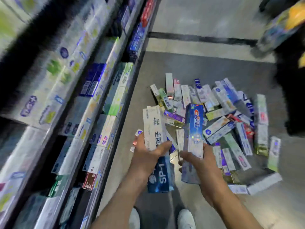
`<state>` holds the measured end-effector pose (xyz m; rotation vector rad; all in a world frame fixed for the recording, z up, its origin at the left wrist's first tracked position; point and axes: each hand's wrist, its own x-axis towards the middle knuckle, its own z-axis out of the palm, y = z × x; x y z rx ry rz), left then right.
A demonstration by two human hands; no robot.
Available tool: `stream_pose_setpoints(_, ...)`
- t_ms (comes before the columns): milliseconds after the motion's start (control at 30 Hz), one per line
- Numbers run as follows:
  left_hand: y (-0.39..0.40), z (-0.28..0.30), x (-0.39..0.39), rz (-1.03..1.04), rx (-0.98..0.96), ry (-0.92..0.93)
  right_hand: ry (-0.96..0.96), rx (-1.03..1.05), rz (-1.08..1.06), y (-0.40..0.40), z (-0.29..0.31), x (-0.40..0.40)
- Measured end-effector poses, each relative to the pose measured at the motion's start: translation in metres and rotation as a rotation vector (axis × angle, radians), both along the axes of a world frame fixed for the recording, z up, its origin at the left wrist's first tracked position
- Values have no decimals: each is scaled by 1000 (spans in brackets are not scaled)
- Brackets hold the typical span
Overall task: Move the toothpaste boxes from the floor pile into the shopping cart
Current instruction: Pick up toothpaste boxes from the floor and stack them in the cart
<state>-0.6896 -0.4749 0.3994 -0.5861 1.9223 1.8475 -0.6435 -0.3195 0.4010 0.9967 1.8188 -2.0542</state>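
**Toothpaste boxes held in both hands above the floor pile**

At the far left, store shelves [69,100] are seen running along the aisle, stocked with boxed toothpaste; much of this side is blurred. A dark red box [90,180] is seen on a lower shelf.

Just right of the shelves, the left hand [146,156] is curled around the lower end of a white box [153,128] printed with dark characters, the thumb laid across its front. A dark blue box marked SP-1 [160,176] is seen beneath the same hand, its upper end hidden by the palm; whether it is gripped or only pressed against the white box cannot be told.

Close beside it, the right hand [198,162] is wrapped around the lower part of a blue box [194,129] with red lettering, held nearly upright. A further pale box [189,174] is partly covered by the fingers below it.

Behind and to the right of the hands, the floor pile [222,113] of toothpaste boxes is spread loosely over the grey floor [214,63], the boxes lying at many angles, some overlapping. Two white shoes [185,219] are visible at the bottom edge. At the upper right, a blurred colourful object [280,28] is seen; what it is cannot be told.
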Motion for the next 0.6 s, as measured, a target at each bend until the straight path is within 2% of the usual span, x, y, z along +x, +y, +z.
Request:
stream_pose_setpoints(167,25,204,14,-25,51,121,161,39,-62,34,194,24)
stream_pose_setpoints(267,45,303,31,-73,78,218,273,101,-60,51,289,44)
stream_pose_setpoints(433,80,410,61,-204,123,325,406,137,-63,80,399,82)
stream_pose_setpoints(600,104,476,94,-271,159,407,444,172,-187,101,462,126)
